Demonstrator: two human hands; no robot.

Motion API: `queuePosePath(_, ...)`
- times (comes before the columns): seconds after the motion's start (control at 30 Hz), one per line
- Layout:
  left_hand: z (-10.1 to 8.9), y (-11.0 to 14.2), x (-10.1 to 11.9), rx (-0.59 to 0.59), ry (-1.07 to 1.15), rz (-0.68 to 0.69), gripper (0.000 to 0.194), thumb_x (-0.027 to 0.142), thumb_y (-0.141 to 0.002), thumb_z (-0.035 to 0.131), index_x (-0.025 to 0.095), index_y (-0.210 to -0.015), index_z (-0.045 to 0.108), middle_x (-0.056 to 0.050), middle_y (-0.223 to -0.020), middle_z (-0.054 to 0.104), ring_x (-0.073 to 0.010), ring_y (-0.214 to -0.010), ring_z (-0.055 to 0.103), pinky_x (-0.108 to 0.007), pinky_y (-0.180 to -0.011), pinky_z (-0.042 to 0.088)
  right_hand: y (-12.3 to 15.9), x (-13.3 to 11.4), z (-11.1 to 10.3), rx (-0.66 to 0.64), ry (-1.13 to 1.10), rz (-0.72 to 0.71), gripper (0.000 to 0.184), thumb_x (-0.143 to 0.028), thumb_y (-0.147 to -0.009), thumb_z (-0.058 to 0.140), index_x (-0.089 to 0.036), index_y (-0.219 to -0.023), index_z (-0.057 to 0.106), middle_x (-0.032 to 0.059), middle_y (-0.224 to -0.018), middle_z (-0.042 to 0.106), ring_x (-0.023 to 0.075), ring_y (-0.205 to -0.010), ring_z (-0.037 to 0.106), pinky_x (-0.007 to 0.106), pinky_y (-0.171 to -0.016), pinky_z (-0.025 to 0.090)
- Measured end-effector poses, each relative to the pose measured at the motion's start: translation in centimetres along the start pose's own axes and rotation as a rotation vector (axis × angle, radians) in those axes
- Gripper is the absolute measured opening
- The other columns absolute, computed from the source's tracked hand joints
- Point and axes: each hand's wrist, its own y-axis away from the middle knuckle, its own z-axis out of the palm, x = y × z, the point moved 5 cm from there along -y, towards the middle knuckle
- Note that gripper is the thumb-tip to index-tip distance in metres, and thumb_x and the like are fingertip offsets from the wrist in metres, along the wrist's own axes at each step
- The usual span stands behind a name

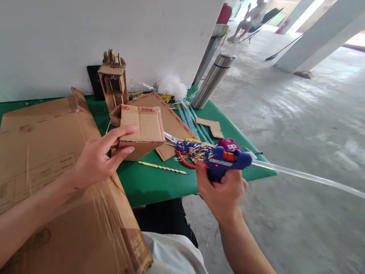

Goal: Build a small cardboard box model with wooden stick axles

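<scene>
My left hand (100,155) pinches the near edge of a small folded cardboard piece (141,129), holding it above the green table (153,181). My right hand (224,192) is wrapped round the grip of a blue glue gun (214,156) smeared with dried glue. Its metal nozzle points left and touches the right edge of the cardboard piece. A long clear glue stick (313,179) juts out of the gun's back to the right.
A big flattened cardboard box (38,175) covers the table's left. A small cardboard model (113,80) stands by the white wall. A steel flask (213,81), clear glue sticks (193,121), a striped pencil (162,167) and cardboard scraps (212,127) lie about. A person (252,15) sits far off.
</scene>
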Motion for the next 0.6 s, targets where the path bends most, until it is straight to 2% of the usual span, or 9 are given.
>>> queuePosePath(0.23,-0.04,0.01,0.11,0.006,0.005,-0.014,0.043,0.034,-0.094,0.065,0.027,-0.136,0.059,-0.005,-0.121,0.073,-0.0185,-0.091,0.075,-0.021,-0.07,0.06,0.04,0.63,0.03,0.029,-0.022,0.099,0.039,-0.048,-0.07,0.08,-0.019,-0.089,0.063,-0.0057,-0.047,0.056,0.0137,-0.037,0.05,0.026,-0.042,0.039)
queuePosePath(0.4,-0.07,-0.02,0.17,0.014,0.001,0.002,0.041,0.033,-0.094,0.065,0.027,-0.135,0.06,-0.005,-0.12,0.073,-0.0168,-0.088,0.075,-0.02,-0.068,0.059,-0.42,0.46,0.09,0.021,-0.185,0.158,0.041,-0.049,-0.066,0.085,-0.019,-0.086,0.065,0.0011,-0.063,0.068,0.0178,-0.053,0.062,0.028,-0.05,0.049)
queuePosePath(0.47,-0.04,-0.02,0.1,0.011,0.004,0.005,0.042,0.033,-0.094,0.065,0.027,-0.135,0.059,-0.005,-0.121,0.073,-0.017,-0.089,0.075,-0.02,-0.069,0.059,-0.63,0.29,0.23,-0.016,-0.355,0.184,0.035,-0.044,-0.069,0.084,-0.02,-0.085,0.063,0.0013,-0.067,0.069,0.0183,-0.057,0.064,0.029,-0.052,0.051)
queuePosePath(0.6,0.0,0.01,-0.02,0.01,0.003,0.008,0.043,0.033,-0.094,0.065,0.028,-0.136,0.059,-0.005,-0.122,0.073,-0.0177,-0.09,0.075,-0.021,-0.069,0.06,-0.68,0.23,0.92,-0.232,-0.599,0.263,0.024,-0.038,-0.079,0.077,-0.019,-0.075,0.062,0.0017,-0.066,0.067,0.0154,-0.054,0.061,0.029,-0.052,0.053)
